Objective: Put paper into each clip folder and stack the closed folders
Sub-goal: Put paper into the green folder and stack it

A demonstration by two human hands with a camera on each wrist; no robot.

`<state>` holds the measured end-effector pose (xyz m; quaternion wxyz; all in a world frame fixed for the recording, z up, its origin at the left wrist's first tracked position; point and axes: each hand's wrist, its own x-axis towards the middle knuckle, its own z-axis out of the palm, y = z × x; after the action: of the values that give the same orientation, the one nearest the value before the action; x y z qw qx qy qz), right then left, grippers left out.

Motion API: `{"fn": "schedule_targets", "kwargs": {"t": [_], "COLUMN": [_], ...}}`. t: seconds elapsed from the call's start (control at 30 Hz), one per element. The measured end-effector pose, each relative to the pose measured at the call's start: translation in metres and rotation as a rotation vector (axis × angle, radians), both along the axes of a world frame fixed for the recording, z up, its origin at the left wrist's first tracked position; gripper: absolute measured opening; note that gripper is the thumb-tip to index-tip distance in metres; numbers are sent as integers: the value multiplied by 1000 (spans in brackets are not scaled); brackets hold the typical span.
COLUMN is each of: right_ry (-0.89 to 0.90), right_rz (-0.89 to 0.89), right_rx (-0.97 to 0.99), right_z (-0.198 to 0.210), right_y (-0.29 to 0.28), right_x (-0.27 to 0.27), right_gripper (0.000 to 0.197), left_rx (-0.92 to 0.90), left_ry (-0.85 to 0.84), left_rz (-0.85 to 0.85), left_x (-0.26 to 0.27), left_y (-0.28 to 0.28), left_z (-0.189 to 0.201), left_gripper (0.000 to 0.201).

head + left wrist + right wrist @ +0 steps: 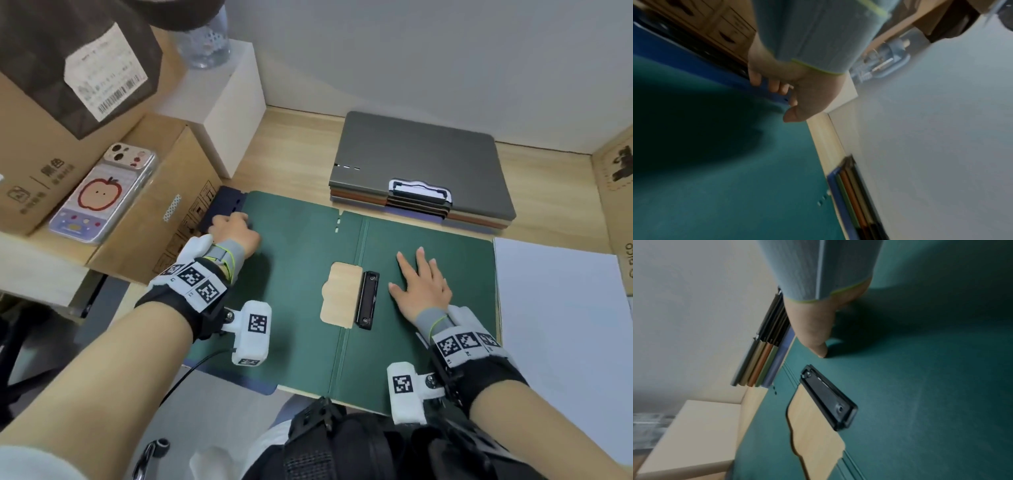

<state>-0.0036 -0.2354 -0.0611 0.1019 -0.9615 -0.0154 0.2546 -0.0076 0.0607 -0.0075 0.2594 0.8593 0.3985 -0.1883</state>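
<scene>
Green folder (301, 274) lies open, spine running away (clip (367, 300) alongside); left fingers (774, 86) curl on its edge, right hand (419, 291) flat.

- A plain pale grey wall (428, 51) is running behind the light wooden tabletop (294, 154).
- Cardboard boxes (44, 164) are crowding the left side beside a white block (222, 113).
- Soft, even light is falling across everything.

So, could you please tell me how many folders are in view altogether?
7: five closed in the stack at the back, a green folder lying open in front, and a dark blue folder under its left side, held by the left hand. Others may be hidden.
</scene>
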Motion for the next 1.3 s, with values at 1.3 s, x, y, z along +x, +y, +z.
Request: {"fn": "schedule_targets", "kwargs": {"t": [1.3], "right_ry": [162], "right_rz": [-435], "right_rx": [21], "right_z": [10], "right_y": [-254], "right_x": [-35], "right_gripper": [66], "left_rx": [-900], "left_ry": [138], "left_rz": [9], "left_x": [8], "left_y": [-381], "left_z": [-9], "left_gripper": [37]}}
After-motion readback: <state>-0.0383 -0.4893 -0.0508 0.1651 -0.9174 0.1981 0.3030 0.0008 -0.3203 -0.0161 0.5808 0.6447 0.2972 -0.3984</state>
